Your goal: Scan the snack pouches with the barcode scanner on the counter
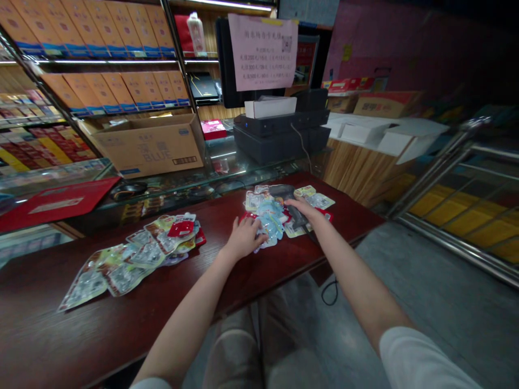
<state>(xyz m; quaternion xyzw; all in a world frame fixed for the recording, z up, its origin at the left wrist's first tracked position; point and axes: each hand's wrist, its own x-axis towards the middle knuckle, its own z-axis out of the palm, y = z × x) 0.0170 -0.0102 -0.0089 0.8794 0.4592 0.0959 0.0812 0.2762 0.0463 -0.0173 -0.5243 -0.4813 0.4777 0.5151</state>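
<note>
My left hand (242, 238) rests on the near left side of a pile of small packets, fingers apart, touching the pale blue packets (271, 220). Over the same pile my right hand (307, 209) closes around the neck of a black barcode scanner (299, 218), whose head points left and away from me. Some of its fingers are hidden behind the scanner. Further left on the dark red table (227, 275), a second spread of shiny packets (138, 254) lies overlapping, with a red packet (181, 228) on top.
Behind the table stands a glass counter with an open cardboard box (150, 146), a black cash register (279, 135) and a monitor bearing a pink paper sign (263, 54). A red sheet (60, 202) lies at left. A metal railing (454, 210) runs along the right.
</note>
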